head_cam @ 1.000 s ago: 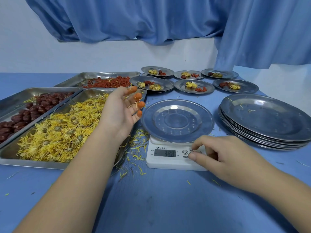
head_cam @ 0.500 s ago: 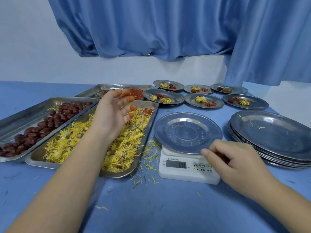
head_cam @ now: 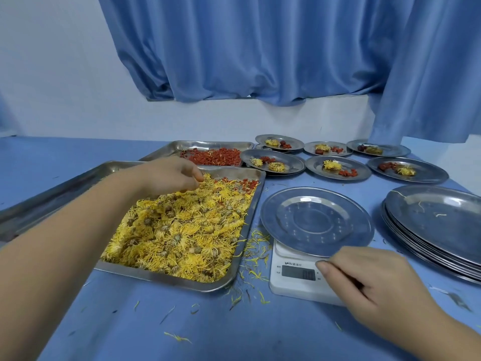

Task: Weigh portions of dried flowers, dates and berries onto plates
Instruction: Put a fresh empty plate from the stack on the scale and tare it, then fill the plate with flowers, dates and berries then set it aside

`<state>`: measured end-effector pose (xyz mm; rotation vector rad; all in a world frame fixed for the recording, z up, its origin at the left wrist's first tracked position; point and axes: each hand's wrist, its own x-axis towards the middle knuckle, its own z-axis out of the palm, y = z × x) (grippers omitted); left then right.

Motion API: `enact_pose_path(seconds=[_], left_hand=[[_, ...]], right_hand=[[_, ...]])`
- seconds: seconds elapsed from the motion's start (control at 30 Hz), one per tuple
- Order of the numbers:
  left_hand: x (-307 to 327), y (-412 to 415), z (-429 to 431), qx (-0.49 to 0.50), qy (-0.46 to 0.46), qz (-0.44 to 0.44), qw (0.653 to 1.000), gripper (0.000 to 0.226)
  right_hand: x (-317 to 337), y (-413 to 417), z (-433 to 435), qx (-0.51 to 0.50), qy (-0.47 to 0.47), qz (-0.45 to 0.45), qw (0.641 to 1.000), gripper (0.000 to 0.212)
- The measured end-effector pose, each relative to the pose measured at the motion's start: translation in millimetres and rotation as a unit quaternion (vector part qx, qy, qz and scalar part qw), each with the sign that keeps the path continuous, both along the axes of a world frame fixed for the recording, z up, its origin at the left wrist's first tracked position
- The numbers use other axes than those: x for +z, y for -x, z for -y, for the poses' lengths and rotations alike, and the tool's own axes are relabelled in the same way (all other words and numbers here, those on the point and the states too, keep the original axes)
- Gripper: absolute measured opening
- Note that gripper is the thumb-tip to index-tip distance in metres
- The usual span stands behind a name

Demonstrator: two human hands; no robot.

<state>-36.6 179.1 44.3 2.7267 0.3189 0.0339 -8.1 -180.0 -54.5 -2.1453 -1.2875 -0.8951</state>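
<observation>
Now, left hand point(head_cam: 169, 175) pinches dried flowers point(head_cam: 182, 225), frame centre-left; right hand point(head_cam: 364, 280), loosely curled, empty, rests on scale point(head_cam: 289, 285); leaning weight could falsify plate point(head_cam: 316, 221) reading.

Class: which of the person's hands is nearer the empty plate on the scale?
Right. The right hand rests at the scale, by the near rim of the empty plate; the left hand is in the tray of dried flowers, off to its left.

Plate point(head_cam: 316, 221) on scale point(head_cam: 291, 285), flower tray point(head_cam: 256, 204) left of it, plate stack point(head_cam: 442, 222) right, filled plates point(head_cam: 361, 168) behind, some possibly doubled.
</observation>
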Motion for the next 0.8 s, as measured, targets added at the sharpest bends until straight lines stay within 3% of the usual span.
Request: enact_pose_path(seconds=[0.17,0.37,0.53,0.7,0.8], left_hand=[[-9.5,-0.6,-6.2,0.001,-0.095,-0.115,0.989,0.041],[-11.4,6.7,-11.6,0.015,-0.074,-0.029,0.997,0.021],[3.5,12.5,-13.2,0.021,0.042,0.04,0.998,0.011],[6.9,11.8,-4.6,0.034,0.188,0.068,0.979,0.018],[3.0,11.3,3.6,0.026,0.201,0.058,0.978,0.022]], right_hand=[[3.2,1.1,-1.2,0.008,-0.001,-0.025,1.0,0.043],[4.0,2.9,1.5,0.002,0.003,-0.044,0.999,0.044],[5.2,2.2,3.1,0.007,-0.011,-0.057,0.998,0.044],[5.3,1.5,4.2,0.009,-0.018,-0.069,0.997,0.042],[5.4,1.0,4.8,0.012,-0.021,-0.075,0.997,0.041]])
